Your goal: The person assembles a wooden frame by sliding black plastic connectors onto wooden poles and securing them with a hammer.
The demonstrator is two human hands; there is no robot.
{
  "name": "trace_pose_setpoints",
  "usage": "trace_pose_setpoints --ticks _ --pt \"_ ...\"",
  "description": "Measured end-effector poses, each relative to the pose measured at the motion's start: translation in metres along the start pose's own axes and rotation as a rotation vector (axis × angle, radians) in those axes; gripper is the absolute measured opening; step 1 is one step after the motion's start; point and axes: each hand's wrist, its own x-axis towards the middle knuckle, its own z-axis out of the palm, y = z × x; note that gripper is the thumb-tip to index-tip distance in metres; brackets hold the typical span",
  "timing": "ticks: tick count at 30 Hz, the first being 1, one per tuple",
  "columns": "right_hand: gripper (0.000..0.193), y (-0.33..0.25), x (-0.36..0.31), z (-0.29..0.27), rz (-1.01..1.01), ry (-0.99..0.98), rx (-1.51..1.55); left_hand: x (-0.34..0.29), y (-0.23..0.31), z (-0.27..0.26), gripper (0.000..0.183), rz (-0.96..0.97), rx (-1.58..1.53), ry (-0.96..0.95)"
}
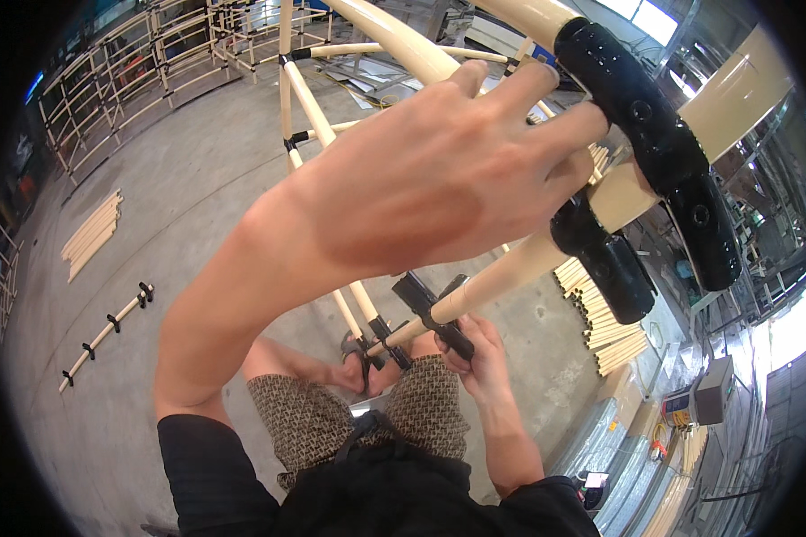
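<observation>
My left hand (457, 170) crosses the upper middle, back toward me, its fingers bent against the top of a cream pipe (510, 268) beside black pipe joints. Its thumb and the inner side of its grip are hidden. The larger black joint (640, 112) sits just right of the fingertips, and a smaller joint (609, 264) is below it. Lower down, my right hand (484, 353) closes around a black pipe joint (457, 338) on the same pipe. The pipe slopes down toward my feet, where further joints (390, 345) connect it to other cream pipes.
A cream pipe frame (309, 94) stands ahead. Another rack (143, 76) is at the far left. Pipes lie on the floor in a left pile (94, 233) and a right pile (600, 313). A single pipe with joints (103, 340) lies left. Wrapped stock (618, 438) lines the lower right.
</observation>
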Motion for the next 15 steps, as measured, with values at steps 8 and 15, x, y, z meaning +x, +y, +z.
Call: trace_pose_setpoints --ticks 8,15 --pt "0.031 0.021 0.004 0.014 -0.102 0.1 0.105 -0.006 -0.007 0.011 0.012 0.006 0.052 0.164" --pt "0.038 0.031 0.005 0.007 -0.155 0.134 0.108 -0.012 -0.008 0.01 0.012 0.002 0.038 0.087"
